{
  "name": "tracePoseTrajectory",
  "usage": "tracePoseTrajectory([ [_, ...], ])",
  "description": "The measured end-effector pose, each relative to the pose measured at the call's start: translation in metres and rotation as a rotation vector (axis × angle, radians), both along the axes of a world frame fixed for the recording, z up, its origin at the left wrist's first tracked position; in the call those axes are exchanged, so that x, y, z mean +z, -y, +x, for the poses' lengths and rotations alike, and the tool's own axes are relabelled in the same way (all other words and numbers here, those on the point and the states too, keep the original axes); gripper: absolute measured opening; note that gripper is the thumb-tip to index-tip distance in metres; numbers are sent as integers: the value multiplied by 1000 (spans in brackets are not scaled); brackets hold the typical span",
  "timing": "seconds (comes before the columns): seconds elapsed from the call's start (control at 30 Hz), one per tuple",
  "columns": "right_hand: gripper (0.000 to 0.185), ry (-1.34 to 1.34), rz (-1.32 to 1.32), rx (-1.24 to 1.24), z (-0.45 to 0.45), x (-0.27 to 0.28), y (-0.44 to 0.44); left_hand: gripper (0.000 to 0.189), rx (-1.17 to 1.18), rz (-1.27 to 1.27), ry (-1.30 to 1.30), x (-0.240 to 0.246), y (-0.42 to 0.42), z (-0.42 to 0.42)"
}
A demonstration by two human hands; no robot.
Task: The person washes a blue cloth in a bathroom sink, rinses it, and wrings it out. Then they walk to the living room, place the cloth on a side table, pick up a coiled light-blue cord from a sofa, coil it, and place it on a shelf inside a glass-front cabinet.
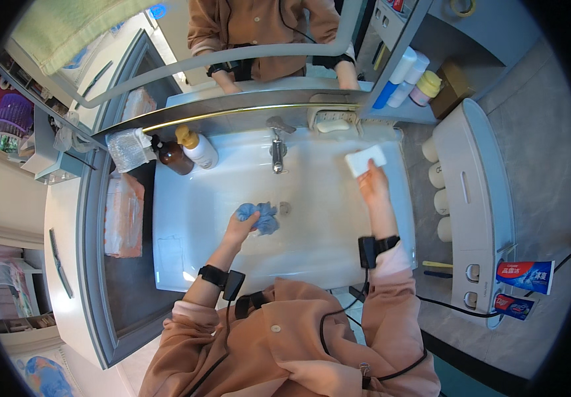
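A crumpled blue cloth (264, 218) is gripped in my left hand (242, 227), over the white sink basin (315, 258) just left of the drain (284, 208). My right hand (375, 184) holds a white rectangular sponge (365, 158) between thumb and fingers at the basin's right back part. Between the two hands, at the back of the basin, stands the chrome faucet (277, 151). A bar of soap (333, 125) lies in a holder behind the sponge. The fingers under the cloth and sponge are partly hidden.
A brown pump bottle (174, 156) and a white pump bottle with a yellow top (198, 149) stand at the back left corner. A pink-and-white package (123, 216) lies left of the sink. Toothpaste tubes (526, 275) and a wall-mounted holder (471, 198) are at the right. A mirror spans the back.
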State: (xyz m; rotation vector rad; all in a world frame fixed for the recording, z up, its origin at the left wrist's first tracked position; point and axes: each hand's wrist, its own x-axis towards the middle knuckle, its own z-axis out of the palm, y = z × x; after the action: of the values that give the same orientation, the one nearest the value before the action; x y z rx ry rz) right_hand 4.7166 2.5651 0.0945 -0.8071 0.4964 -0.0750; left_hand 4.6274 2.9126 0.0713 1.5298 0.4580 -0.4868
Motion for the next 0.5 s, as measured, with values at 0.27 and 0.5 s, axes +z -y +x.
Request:
tracePoseTrajectory([
  [0.27, 18, -69, 160, -228, 81, 0, 54, 24, 22, -7, -32, 1, -1, 0],
  [0.5, 27, 21, -114, -124, 57, -1, 29, 24, 41, -36, -39, 4, -1, -3],
])
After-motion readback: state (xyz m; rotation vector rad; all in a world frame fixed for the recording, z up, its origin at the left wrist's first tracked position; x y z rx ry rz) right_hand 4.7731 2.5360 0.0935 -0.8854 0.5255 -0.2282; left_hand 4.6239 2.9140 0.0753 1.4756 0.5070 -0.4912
